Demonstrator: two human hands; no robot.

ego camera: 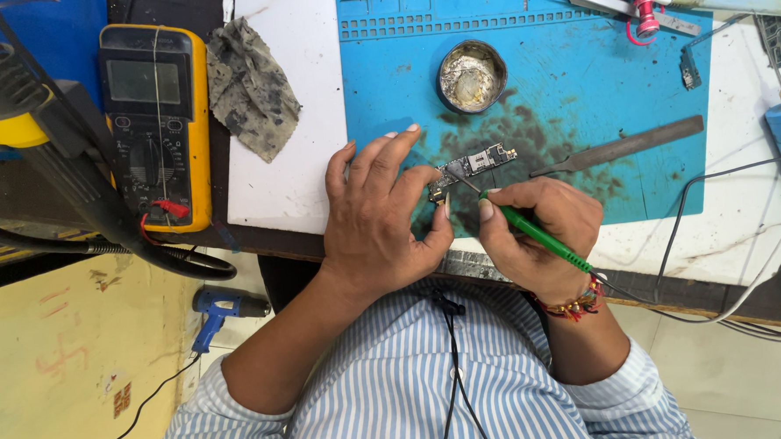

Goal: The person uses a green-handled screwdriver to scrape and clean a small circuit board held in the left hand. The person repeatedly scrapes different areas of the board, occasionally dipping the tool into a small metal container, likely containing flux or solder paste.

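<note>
Right hand (536,239) closed pen-style around a green soldering iron (536,234), tip on a small circuit board (473,167) just beyond the fingers. Left hand (382,215) beside it, thumb and fingertips pinching the board's near end against the blue mat (577,71). Farther past the board: round metal tin (472,75), flat file (620,146). Far left of the grip: yellow multimeter (156,124), grey rag (251,85).

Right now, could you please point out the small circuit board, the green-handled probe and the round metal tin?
circuit board (480,163): head view, middle of its exposed top face.
green-handled probe (536,233): head view, mid handle, in the right hand.
round metal tin (472,75): head view, inner bottom.
</note>
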